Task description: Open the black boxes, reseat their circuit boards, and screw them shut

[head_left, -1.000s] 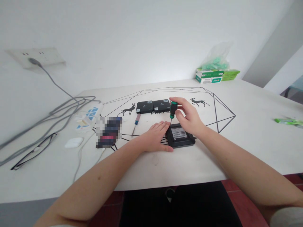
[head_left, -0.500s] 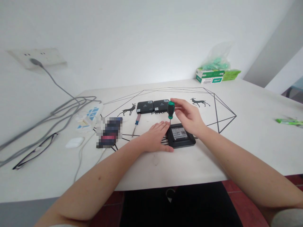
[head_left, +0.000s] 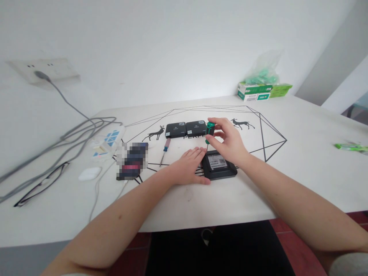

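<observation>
A black box-shaped device with a white label on top lies near the table's front edge. My left hand rests flat on the table with its fingers stretched out, pressed against the device's left side. My right hand is closed round the green-and-black handle of a screwdriver. The screwdriver stands upright with its tip at the device's far left corner.
Two more black devices sit side by side farther back. A blue-handled screwdriver lies left of my hand. A power strip, grey cables, glasses and a white case are at the left. Green boxes stand at the back right.
My right hand has shifted its fingers on the screwdriver handle, which tilted slightly and came back upright over the same corner. My left hand has stayed put.
</observation>
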Action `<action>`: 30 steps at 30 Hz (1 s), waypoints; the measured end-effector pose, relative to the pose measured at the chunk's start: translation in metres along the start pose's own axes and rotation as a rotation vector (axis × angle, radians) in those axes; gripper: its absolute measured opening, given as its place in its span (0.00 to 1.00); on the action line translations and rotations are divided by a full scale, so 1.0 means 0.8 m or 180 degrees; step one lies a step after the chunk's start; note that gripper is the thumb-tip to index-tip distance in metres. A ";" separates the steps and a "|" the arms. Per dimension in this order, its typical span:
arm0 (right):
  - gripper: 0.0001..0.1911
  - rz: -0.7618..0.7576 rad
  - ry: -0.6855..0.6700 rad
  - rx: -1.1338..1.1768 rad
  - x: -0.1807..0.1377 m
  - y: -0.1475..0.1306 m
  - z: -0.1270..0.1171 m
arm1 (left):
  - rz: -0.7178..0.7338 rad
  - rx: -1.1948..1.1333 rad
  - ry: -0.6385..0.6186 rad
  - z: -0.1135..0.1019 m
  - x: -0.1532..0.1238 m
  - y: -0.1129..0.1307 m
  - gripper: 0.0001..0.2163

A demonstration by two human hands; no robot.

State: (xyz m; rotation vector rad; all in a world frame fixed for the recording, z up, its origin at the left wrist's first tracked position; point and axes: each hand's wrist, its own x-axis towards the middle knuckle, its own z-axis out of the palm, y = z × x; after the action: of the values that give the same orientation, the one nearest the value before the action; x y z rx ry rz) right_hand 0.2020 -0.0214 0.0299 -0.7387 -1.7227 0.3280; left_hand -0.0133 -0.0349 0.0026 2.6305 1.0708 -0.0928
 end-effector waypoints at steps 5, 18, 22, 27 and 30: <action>0.23 -0.0126 -0.0071 0.0019 -0.001 -0.002 -0.001 | 0.0044 -0.0020 0.0078 0.003 0.001 -0.002 0.63; 0.24 -0.0166 0.0173 0.0028 0.001 0.001 -0.004 | 0.0055 0.0022 0.0085 0.005 0.001 -0.004 0.62; 0.24 -0.0150 0.0091 0.0010 0.001 0.002 -0.003 | 0.0128 0.0029 0.0165 0.009 0.002 -0.007 0.62; 0.28 -0.0051 -0.0167 0.0148 -0.005 0.008 0.000 | 0.0148 0.0029 0.0190 0.009 0.002 -0.008 0.62; 0.28 0.0037 -0.0387 0.0324 -0.005 0.010 0.001 | 0.0128 0.0020 0.0166 0.008 0.003 -0.006 0.63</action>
State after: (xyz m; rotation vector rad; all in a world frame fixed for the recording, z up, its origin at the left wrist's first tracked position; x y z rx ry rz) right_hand 0.2043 -0.0175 0.0218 -0.6663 -1.8021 0.4734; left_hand -0.0146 -0.0323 -0.0051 2.6724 1.0352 -0.0190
